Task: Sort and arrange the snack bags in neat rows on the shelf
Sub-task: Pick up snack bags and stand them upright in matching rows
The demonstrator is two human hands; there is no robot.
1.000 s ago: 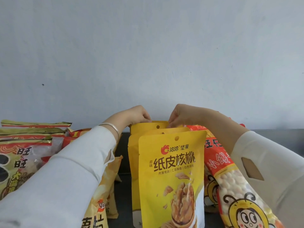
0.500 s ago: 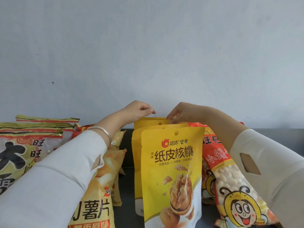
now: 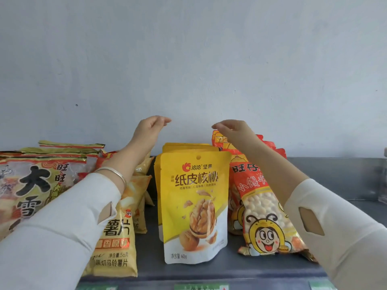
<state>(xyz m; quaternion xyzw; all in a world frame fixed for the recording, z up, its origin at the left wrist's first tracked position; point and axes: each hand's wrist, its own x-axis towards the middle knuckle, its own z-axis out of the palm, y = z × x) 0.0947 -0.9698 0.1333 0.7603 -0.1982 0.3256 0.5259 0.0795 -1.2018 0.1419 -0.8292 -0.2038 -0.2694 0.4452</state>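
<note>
Both hands are up in the air above the yellow walnut pouch point(image 3: 194, 206), and neither one holds anything. The left hand point(image 3: 149, 127) hangs above and to the left of the pouch's top edge. Its fingers are loosely curled, thumb and fingertips close together, clear of the packaging. The right hand point(image 3: 232, 128) mirrors it above and to the right of the pouch, fingers drooping. It crosses in front of the tops of the red bags, and whether it brushes them I cannot tell. The two hands are apart, with bare wall point(image 3: 188, 59) showing between them.

The walnut pouch stands upright on the grey shelf point(image 3: 261, 266), facing out, at the head of a row. The tops of more yellow pouches point(image 3: 186, 146) peek out directly behind it. Just right of the pouch, a row of red bags with a cartoon bee point(image 3: 263, 208) leans back, the front one right up against the pouch's edge. Left of the pouch, past a strip of bare shelf, stand yellow potato chip bags point(image 3: 119, 237), partly covered by the left white sleeve point(image 3: 62, 237). Further left of the pouch sit large gold-edged bags with black lettering point(image 3: 31, 185). A silver bangle point(image 3: 114, 173) rings the left wrist. Below the pouch, green labels point(image 3: 201, 287) line the shelf's front edge.
</note>
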